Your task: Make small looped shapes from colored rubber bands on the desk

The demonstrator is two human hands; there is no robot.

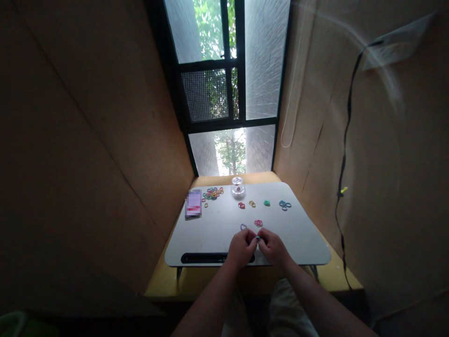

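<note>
Both hands meet above the front middle of a white lap table [210, 234]. My left hand [242, 245] and my right hand [272, 245] are closed, fingertips together on a small blue-green band [258, 238]. Just beyond them lie a purple band [243, 226] and a pink cluster of bands [258, 223]. Farther back, a row holds red bands [242, 205], yellow bands [252, 204], green bands [267, 203] and blue bands [285, 205]. A mixed pile of coloured bands [213, 193] sits at the back left.
A clear container [238, 188] stands at the table's back edge. At the left edge lies a blurred card or phone [193, 204]. A dark slot [203, 258] runs along the front. A black cable [345, 140] hangs at the right wall; a window [231, 150] is behind.
</note>
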